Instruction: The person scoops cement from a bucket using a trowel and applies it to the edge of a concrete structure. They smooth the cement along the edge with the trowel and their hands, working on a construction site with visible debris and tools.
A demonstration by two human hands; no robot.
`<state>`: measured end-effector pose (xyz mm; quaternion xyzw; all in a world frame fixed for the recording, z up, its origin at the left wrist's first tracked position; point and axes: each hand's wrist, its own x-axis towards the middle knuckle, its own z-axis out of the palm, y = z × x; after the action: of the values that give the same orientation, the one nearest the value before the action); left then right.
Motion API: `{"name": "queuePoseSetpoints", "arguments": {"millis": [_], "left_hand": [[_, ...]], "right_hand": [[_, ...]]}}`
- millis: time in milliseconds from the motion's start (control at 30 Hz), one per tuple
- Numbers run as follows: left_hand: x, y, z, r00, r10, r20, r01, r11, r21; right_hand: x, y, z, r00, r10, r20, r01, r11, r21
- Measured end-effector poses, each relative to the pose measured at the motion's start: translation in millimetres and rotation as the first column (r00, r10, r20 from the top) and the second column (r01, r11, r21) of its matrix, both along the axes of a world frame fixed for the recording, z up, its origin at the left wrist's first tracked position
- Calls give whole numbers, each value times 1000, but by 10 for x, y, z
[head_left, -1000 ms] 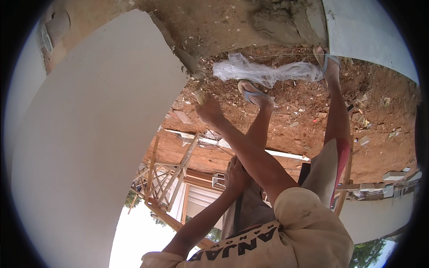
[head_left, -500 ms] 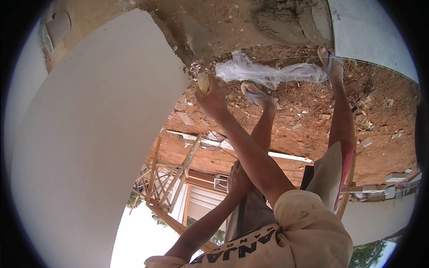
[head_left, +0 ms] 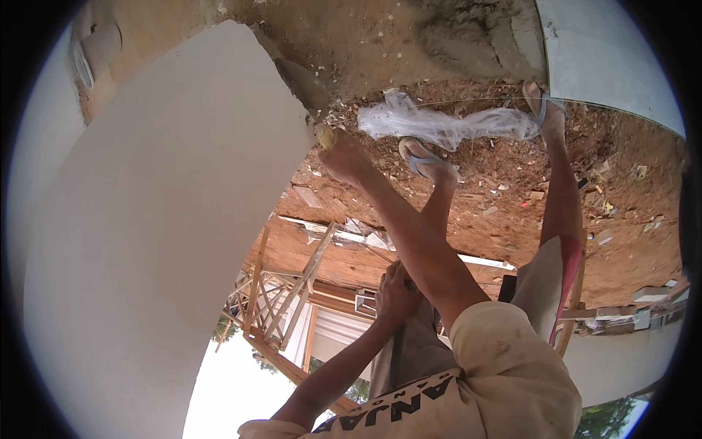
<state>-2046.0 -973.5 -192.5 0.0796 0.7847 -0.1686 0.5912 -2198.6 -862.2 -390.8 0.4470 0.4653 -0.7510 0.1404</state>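
Note:
My right hand (head_left: 345,158) is closed around the wooden handle of a trowel (head_left: 325,137). The trowel's grey blade (head_left: 304,85) lies along the lower edge of a smooth white wall (head_left: 161,190), close beside it. From this view I cannot tell whether the blade touches the wall. My left hand (head_left: 397,296) rests on my bent leg near the knee, with no tool in it; its fingers lie over the leg and are partly hidden by my right forearm.
Crumpled clear plastic sheeting (head_left: 446,123) lies by my sandalled feet on reddish, debris-strewn soil (head_left: 482,175). Wet grey mortar (head_left: 475,33) covers ground at the top. A thin string (head_left: 497,99) crosses above the plastic. Timber framing (head_left: 292,293) stands behind me.
My right hand has shifted slightly left, and the trowel blade has swung left and turned against the wall's edge. My left hand stays on the leg.

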Motion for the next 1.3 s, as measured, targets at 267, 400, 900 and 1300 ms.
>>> {"name": "queuePoseSetpoints", "arguments": {"millis": [267,400,900,1300], "left_hand": [[22,27,3,1000,-20,-20,20,1000,5],[120,-87,17,999,22,-45,-22,1000,4],[0,72,-58,999,-29,-27,30,999,31],[-9,109,-55,1000,4,-23,-4,1000,3]], "right_hand": [[110,-133,-77,996,-83,19,85,992,-93],[199,267,121,980,-199,13,198,967,-161],[102,-218,-330,998,-54,-28,56,997,55],[212,-57,-48,999,21,28,-20,999,-27]]}}
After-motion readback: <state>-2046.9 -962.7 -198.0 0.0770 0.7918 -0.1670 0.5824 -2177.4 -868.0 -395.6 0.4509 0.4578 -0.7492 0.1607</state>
